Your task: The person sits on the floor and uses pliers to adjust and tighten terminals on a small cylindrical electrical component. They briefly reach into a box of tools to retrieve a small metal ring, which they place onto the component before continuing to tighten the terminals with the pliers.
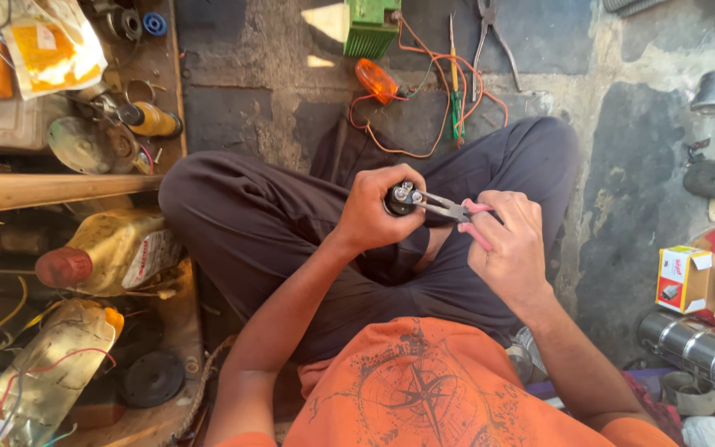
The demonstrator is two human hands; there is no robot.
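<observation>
Hands grip tight: left on black cylinder, right on pliers, red-white carton rightward.

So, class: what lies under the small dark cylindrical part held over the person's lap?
Under the dark cylindrical part, the left hand wraps it, with dark trousers below. The part's lower body is covered by fingers. Pliers in the right hand grip its top.

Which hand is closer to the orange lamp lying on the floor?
Left. The left hand, gripping a small black cylindrical part, sits below the orange lamp; the right hand, holding pliers, is farther right.
</observation>
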